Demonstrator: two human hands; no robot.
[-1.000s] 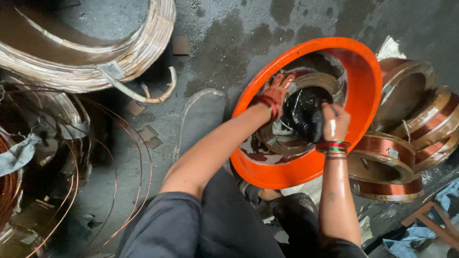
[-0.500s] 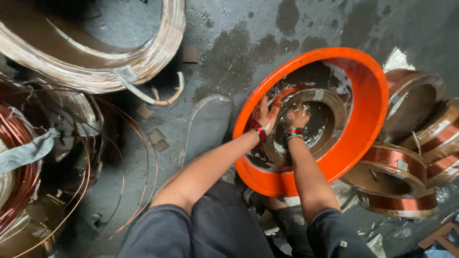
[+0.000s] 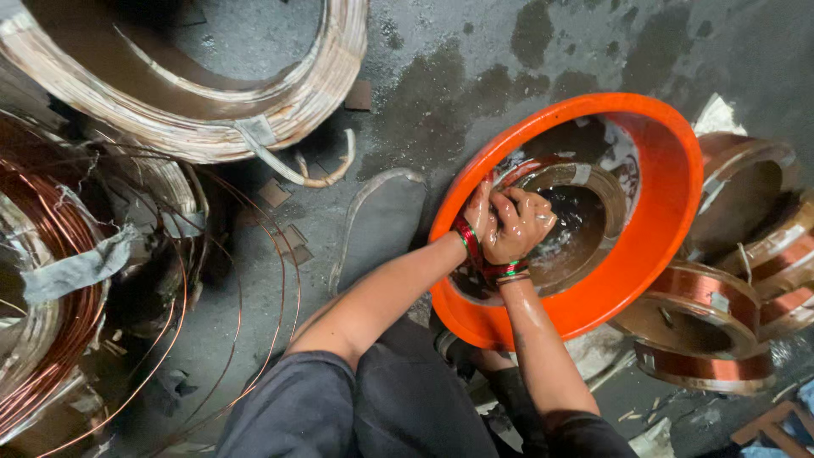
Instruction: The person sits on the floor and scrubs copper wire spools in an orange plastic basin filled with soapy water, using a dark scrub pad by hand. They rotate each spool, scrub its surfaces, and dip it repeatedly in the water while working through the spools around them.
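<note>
View from above of a person crouched over an orange basin on a wet, dark concrete floor. Both hands meet over the basin's near-left side. The right hand is curled into a loose fist, wet and shiny, with red and green bangles at the wrist. The left hand is pressed against it from the left, fingers wrapped around the right hand; whether anything lies between the two hands cannot be told. Just beyond the hands, inside the basin, a coil of copper strip sits in dark, soapy water. To the right of the hands, outside the basin, stacked copper coils lie on the floor. Far to the left of the hands are loose loops of copper wire, and beyond them a large pale wire coil. A grey shoe sole lies on the floor just left of the left forearm.
</note>
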